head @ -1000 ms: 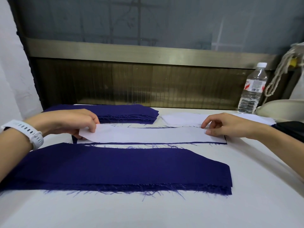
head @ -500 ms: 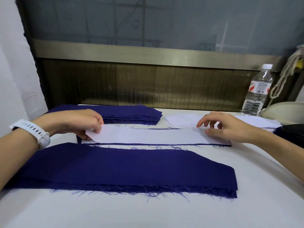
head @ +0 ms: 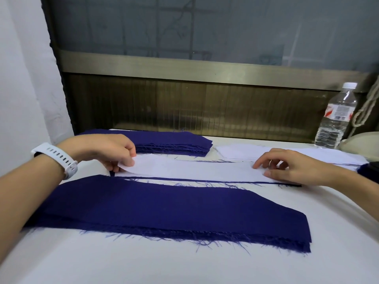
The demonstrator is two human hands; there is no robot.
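1. The white interfacing strip (head: 194,171) lies lengthwise across the middle of the table (head: 184,267). It sits on top of a navy fabric strip (head: 205,179), which shows only as a thin dark line along the white strip's near edge.
2. The left hand (head: 106,148) pinches the white strip's left end, fingers curled over it and thumb beneath. That end is lifted a little off the navy cloth.
3. The right hand (head: 291,169) rests on the right end. Its thumb and loosely bent fingertips press the strip flat and grasp nothing.
4. By my reading, the white strip has been placed and its right end is pinned in position. The left end is not yet lowered or squared to the navy edge, so this pair is about halfway matched (lowering and smoothing remain).
5. Toward the table's near edge lies a wider navy piece (head: 164,210) with a frayed hem and no white layer on it. It probably waits its turn.
6. At the far edge on the left sits a stack of navy pieces (head: 174,141). To its right, along the same edge, is a stack of white pieces (head: 246,152). Both stacks suggest most of the batch is not yet done.
7. A water bottle (head: 336,119) stands at the far right corner, with a rope (head: 367,107) hanging beside it. A white watch (head: 59,158) is on the left wrist.
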